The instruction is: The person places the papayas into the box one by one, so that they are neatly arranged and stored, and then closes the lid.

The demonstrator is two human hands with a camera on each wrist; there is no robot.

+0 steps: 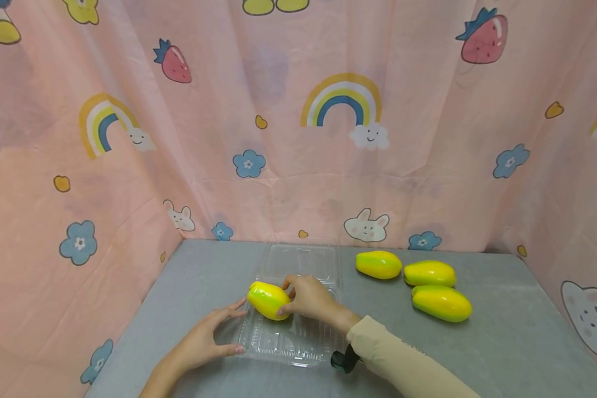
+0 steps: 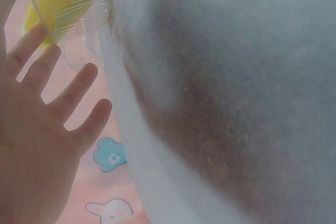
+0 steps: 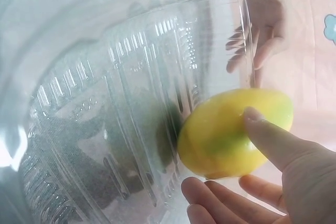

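In the head view, my right hand (image 1: pixel 310 298) grips a yellow-green papaya (image 1: pixel 268 300) at its right end, over the left part of a clear plastic clamshell box (image 1: pixel 298 351). The right wrist view shows the thumb on one side of the papaya (image 3: pixel 231 129) and the fingers at the other. My left hand (image 1: pixel 201 337) is at the box's left edge with its fingers spread, thumb near the front corner. Seen from the left wrist, that hand (image 2: pixel 42 114) has extended fingers beside the clear wall. The box's lid (image 1: pixel 300 262) lies folded back behind.
Three more papayas lie on the grey table at the right: one (image 1: pixel 378 265) apart at the back, two (image 1: pixel 430 273) (image 1: pixel 441 303) side by side. A pink patterned curtain (image 1: pixel 288 204) encloses the back and sides. A black object (image 1: pixel 345 360) sits under the right wrist.
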